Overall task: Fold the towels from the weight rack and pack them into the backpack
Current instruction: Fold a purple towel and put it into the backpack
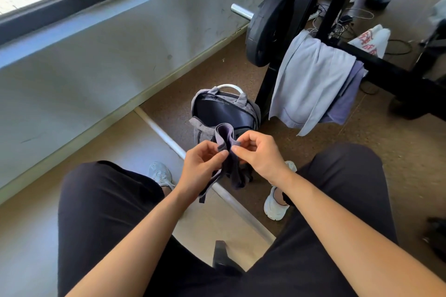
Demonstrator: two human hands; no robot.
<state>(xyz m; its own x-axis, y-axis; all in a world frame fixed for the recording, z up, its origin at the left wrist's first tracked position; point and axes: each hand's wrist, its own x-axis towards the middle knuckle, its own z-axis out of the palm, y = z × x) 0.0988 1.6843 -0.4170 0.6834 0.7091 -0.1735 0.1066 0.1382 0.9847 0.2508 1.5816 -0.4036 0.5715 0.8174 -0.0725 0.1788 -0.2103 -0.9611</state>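
Note:
I sit with a dark grey towel (225, 135) held up between my knees. My left hand (201, 164) and my right hand (259, 154) each pinch its top edge, fingertips almost touching, and the cloth hangs bunched below them. Just beyond it the grey backpack (224, 109) stands on the floor, unzipped, its dark inside showing. On the black weight rack's bar (386, 65) to the right hang a light blue towel (309, 82), a purple towel (347, 101) partly under it, and a white towel with red print (371, 40) farther along.
A black weight plate (268, 29) on a steel sleeve stands behind the backpack. A white floor strip (169, 140) runs diagonally under my hands. The wall and window are to the left; cables (342, 21) lie behind the rack. My white shoes rest on the floor.

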